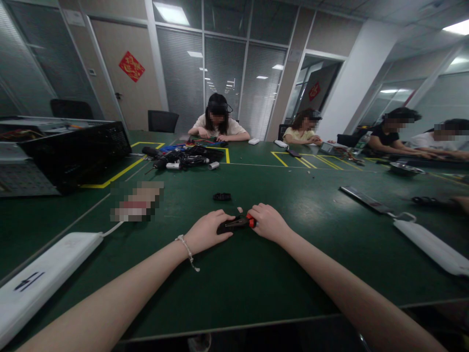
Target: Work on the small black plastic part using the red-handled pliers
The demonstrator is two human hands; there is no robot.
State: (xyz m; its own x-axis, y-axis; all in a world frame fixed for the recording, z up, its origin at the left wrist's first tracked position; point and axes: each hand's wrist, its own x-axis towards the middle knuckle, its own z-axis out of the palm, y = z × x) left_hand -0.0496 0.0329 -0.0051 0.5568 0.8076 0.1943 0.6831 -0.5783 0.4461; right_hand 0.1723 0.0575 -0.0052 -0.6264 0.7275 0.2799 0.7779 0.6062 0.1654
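My right hand is closed around the red handles of a pair of pliers, whose dark jaws point left. The jaws reach a small black part; whether they grip it I cannot tell. My left hand holds that black part between thumb and fingers, low over the green table. Just beyond the pliers lies a small pale fragment. Another black piece rests on the table a little farther out.
A black computer case stands at the left. Dark tools and cables are heaped beyond my hands. White power banks lie left and right, the right one cabled to a phone. Several people sit around the table.
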